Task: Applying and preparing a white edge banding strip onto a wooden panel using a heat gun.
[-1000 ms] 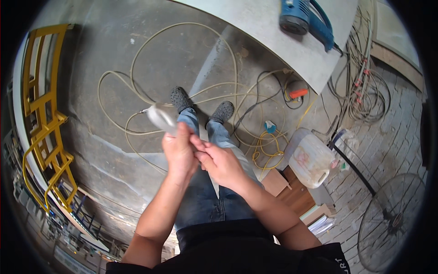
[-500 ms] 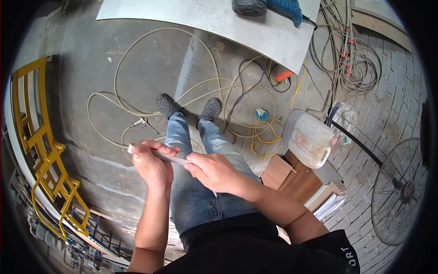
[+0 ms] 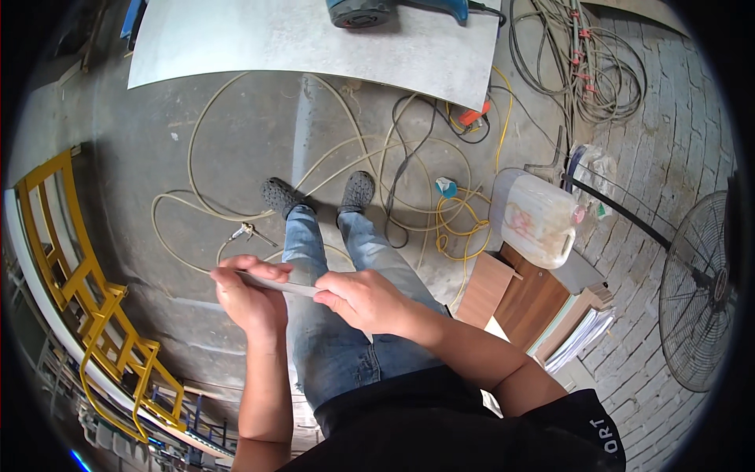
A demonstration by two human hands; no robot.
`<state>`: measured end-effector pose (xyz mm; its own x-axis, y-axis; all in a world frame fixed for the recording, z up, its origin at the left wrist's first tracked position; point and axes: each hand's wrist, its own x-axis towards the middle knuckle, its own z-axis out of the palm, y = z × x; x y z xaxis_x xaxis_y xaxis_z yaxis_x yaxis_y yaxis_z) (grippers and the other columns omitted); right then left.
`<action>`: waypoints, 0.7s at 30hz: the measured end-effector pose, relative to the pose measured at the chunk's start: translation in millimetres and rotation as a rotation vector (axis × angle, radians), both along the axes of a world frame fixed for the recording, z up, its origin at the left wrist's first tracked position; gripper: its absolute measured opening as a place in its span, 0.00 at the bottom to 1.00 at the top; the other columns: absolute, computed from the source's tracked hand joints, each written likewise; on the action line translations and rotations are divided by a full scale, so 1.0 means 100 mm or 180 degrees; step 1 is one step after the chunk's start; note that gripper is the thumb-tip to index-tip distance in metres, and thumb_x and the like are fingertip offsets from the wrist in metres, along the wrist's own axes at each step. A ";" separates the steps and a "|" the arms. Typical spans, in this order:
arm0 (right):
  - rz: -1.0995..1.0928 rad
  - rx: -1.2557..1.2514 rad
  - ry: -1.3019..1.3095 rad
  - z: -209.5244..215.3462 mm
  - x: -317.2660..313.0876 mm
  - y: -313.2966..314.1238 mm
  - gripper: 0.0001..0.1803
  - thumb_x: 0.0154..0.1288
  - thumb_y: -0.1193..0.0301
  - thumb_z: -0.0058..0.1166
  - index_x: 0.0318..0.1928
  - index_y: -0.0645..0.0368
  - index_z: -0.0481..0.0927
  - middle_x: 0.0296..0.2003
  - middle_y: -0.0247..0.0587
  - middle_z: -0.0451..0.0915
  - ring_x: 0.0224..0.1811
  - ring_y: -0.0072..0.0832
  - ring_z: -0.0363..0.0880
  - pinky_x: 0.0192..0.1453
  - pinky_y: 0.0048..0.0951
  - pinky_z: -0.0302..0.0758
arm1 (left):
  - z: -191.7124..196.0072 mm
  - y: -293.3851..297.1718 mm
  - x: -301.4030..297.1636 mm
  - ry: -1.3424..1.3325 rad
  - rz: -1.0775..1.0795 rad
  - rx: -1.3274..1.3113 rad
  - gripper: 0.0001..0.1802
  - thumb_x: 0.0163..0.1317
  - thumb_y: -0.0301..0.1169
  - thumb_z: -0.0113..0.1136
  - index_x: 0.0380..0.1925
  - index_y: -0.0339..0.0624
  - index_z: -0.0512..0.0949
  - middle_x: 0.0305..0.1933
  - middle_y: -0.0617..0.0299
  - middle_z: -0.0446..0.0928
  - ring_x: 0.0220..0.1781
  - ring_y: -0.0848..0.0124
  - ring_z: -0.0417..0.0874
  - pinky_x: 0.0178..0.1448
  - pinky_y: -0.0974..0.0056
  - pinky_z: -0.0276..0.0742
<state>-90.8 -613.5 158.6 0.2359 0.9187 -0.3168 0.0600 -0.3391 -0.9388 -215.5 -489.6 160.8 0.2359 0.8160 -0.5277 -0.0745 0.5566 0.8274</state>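
Note:
A thin, flat, pale grey strip (image 3: 289,286) stretches between my two hands, held in front of my thighs. My left hand (image 3: 252,303) is turned palm up, its fingers curled over the strip's left part and hiding that end. With thumb and bent fingers, my right hand (image 3: 363,300) pinches the strip's right end. What the strip is made of cannot be made out.
Ahead is a pale board (image 3: 307,51) with a blue corded power tool (image 3: 362,11). A looped hose (image 3: 191,149) and an air gun (image 3: 246,230) lie on the floor. To the right are a plastic jerrycan (image 3: 535,219), wood panels (image 3: 528,287) and a fan (image 3: 700,291); left, a yellow frame (image 3: 71,236).
The left end of the strip, which stuck out past my left fingers, is now hidden. Both hands have shifted slightly left in the picture, still gripping it. The view has tilted forward and turned a little.

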 end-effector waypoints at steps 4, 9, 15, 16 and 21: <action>0.0033 -0.0158 -0.0110 -0.01 0.14 -0.10 0.06 0.65 0.70 0.57 0.37 0.59 0.76 0.24 0.47 0.79 0.25 0.46 0.79 0.26 0.40 0.72 | -0.03 0.01 0.07 -0.0653 0.0098 -0.0726 0.26 0.70 0.55 0.44 0.38 0.42 0.73 0.27 0.59 0.77 0.28 0.65 0.77 0.47 0.51 0.77; -0.0367 -0.0293 -0.0375 -0.09 0.29 -0.32 0.06 0.65 0.71 0.56 0.37 0.60 0.77 0.24 0.49 0.78 0.25 0.47 0.78 0.26 0.39 0.72 | -0.10 -0.12 0.00 -0.0372 -0.1502 0.0120 0.24 0.69 0.44 0.54 0.52 0.35 0.74 0.49 0.46 0.80 0.53 0.50 0.81 0.59 0.47 0.76; -0.1325 -0.0559 -0.0280 -0.08 0.40 -0.49 0.05 0.66 0.76 0.53 0.41 0.64 0.77 0.29 0.48 0.80 0.30 0.38 0.83 0.34 0.32 0.76 | 0.07 -0.55 0.17 0.0034 -0.2157 0.1473 0.18 0.66 0.37 0.60 0.46 0.32 0.79 0.50 0.43 0.80 0.56 0.53 0.81 0.60 0.53 0.75; -0.1290 -0.0519 -0.0271 -0.07 0.44 -0.53 0.06 0.66 0.77 0.53 0.42 0.65 0.77 0.31 0.47 0.81 0.33 0.38 0.83 0.37 0.31 0.77 | 0.04 -0.60 0.15 0.0016 -0.1713 0.1145 0.17 0.67 0.36 0.58 0.46 0.31 0.78 0.47 0.42 0.81 0.53 0.51 0.82 0.58 0.51 0.77; -0.0757 -0.0778 -0.0526 -0.11 0.62 -0.84 0.05 0.64 0.76 0.55 0.39 0.63 0.77 0.30 0.48 0.81 0.33 0.44 0.82 0.35 0.35 0.77 | -0.13 -0.49 0.25 -0.0234 -0.1507 0.0637 0.15 0.70 0.34 0.53 0.46 0.32 0.75 0.46 0.45 0.80 0.49 0.50 0.82 0.53 0.48 0.81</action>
